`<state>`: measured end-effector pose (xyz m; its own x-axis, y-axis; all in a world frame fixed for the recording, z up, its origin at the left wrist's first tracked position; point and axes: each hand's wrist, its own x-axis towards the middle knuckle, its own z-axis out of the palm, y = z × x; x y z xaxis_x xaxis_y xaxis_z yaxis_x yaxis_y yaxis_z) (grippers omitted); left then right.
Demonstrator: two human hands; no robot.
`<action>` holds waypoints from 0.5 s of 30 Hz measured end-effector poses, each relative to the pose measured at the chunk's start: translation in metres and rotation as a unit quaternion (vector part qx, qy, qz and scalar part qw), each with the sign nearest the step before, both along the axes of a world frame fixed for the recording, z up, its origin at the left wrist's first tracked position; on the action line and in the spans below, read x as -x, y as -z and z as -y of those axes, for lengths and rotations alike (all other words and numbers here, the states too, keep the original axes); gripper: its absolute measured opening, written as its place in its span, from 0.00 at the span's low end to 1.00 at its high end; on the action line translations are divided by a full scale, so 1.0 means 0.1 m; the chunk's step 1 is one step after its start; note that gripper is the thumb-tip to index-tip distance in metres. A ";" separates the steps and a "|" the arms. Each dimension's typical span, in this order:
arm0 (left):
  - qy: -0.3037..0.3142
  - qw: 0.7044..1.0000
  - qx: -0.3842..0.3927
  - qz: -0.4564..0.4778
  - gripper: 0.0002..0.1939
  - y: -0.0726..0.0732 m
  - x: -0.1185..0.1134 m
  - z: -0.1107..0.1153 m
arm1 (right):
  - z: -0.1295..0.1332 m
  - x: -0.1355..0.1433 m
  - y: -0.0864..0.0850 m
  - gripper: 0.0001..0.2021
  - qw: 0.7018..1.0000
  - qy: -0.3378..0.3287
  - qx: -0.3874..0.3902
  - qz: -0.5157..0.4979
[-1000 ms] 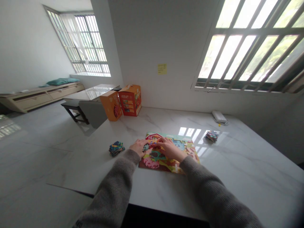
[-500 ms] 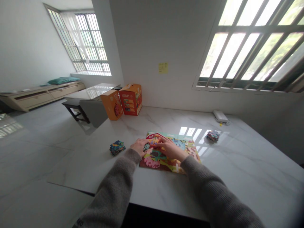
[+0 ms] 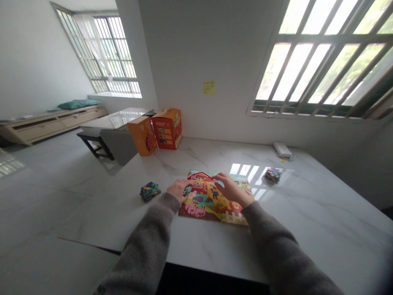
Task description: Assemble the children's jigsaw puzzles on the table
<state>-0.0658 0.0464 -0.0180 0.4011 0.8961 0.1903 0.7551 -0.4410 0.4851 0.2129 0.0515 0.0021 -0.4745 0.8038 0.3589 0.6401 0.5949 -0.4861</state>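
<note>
A colourful farm-picture puzzle board [image 3: 211,205] lies flat on the white marbled table. At its left edge, my left hand [image 3: 179,190] is closed on a small stack of puzzle pieces [image 3: 187,189]. My right hand [image 3: 230,188] rests over the upper right part of the board, with fingers bent toward its top middle; whether a piece is under the fingertips is too small to tell. Left of my left hand sits a pile of dark blue-green pieces [image 3: 150,191]. Another pile of pieces [image 3: 272,175] lies to the right of the board.
Two orange boxes [image 3: 167,129] [image 3: 143,136] stand at the table's back left. A white power strip [image 3: 283,150] lies at the back right by the wall. A yellow note [image 3: 209,87] is on the wall. The table's front edge is near my forearms.
My right hand has moved right and slightly up, away from my left hand, uncovering the board's middle. My left hand stays at the board's left edge. The view has shifted slightly.
</note>
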 end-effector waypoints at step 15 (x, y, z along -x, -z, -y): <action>0.013 0.659 0.311 0.685 0.27 -0.25 -0.32 0.16 | 0.47 0.30 -0.05 0.12 0.983 0.059 0.017 -0.176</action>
<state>-0.0342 0.0307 0.0068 0.2513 0.9679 -0.0102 -0.5825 0.1597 0.7970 0.1829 0.0047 0.0070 -0.2282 0.8601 0.4562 0.4935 0.5061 -0.7073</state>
